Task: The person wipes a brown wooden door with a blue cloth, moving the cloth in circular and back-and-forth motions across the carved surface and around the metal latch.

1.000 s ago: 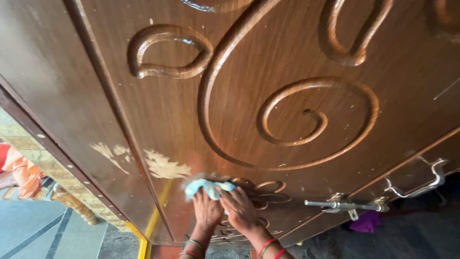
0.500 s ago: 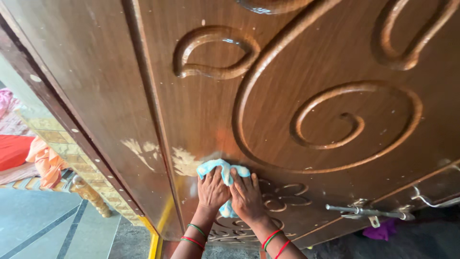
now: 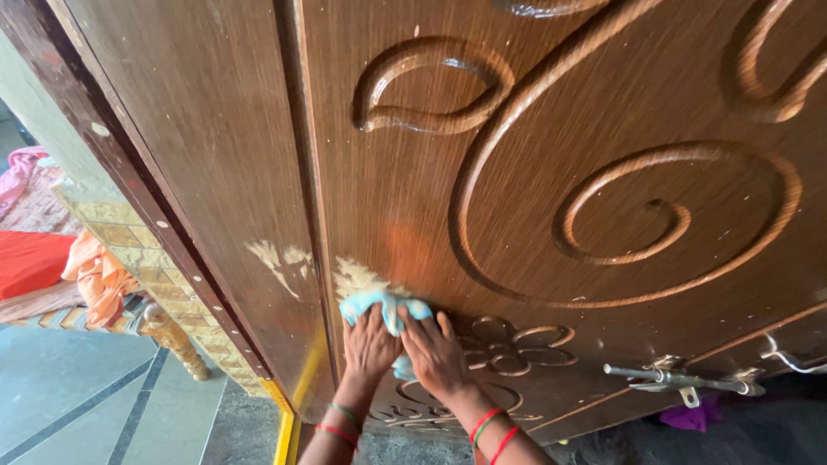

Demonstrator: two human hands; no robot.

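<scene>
Blue cloth (image 3: 379,304) under left hand (image 3: 370,344) and right hand (image 3: 435,355), each grip spread flat, against carved wooden door (image 3: 534,172).

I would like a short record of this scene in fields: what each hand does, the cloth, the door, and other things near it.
left hand: flat on the cloth, pressing it to the door
right hand: flat on the cloth, beside the left
cloth: light blue, bunched under both hands
door: brown wood, carved swirls, pale worn patches beside the cloth
bolt: metal, lower right of the door
wrists: red and green bangles
</scene>
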